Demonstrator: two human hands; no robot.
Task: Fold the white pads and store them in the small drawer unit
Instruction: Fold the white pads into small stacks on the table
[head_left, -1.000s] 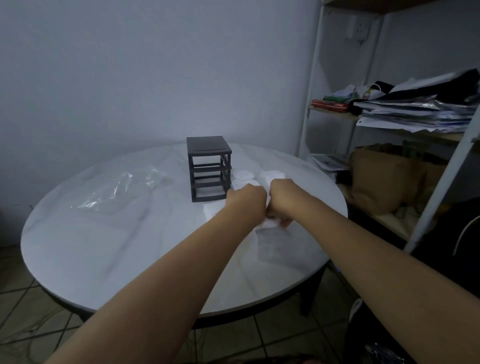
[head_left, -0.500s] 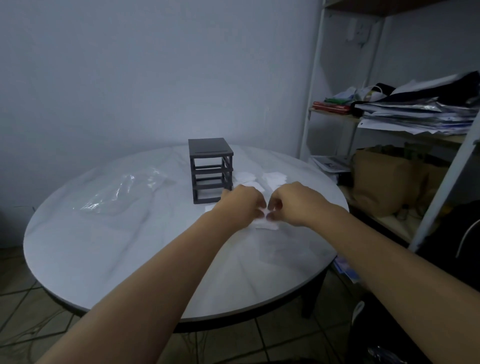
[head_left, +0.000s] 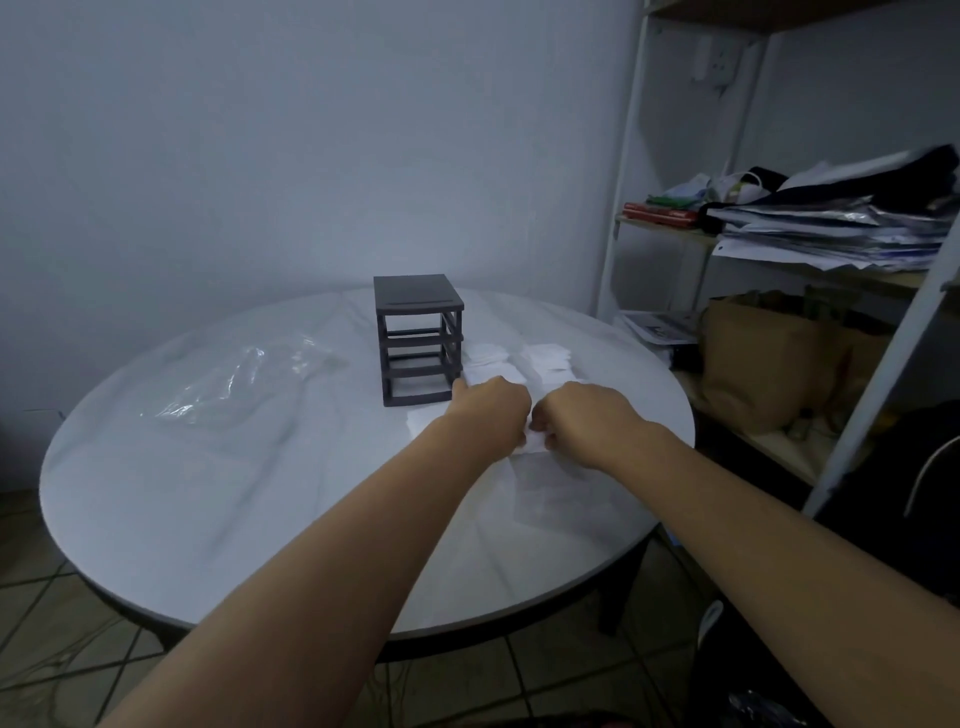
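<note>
A small dark drawer unit (head_left: 418, 340) stands on the round white table (head_left: 218, 493), its frame showing open slots with no drawers in them. Right of it lie several white pads (head_left: 544, 357) in loose piles. My left hand (head_left: 491, 410) and my right hand (head_left: 582, 423) sit close together just in front of those piles, both pinching one white pad (head_left: 535, 444) between them low over the table. Most of that pad is hidden by my fingers.
A crumpled clear plastic bag (head_left: 244, 382) lies on the table's left half. A clear flat drawer or tray (head_left: 563, 491) rests near the right front edge. A white shelving rack (head_left: 810, 249) with papers and a brown bag stands at the right.
My hands drew slightly apart and lowered toward the table while keeping hold of the pad. The view shifted a little; the drawer unit has not moved.
</note>
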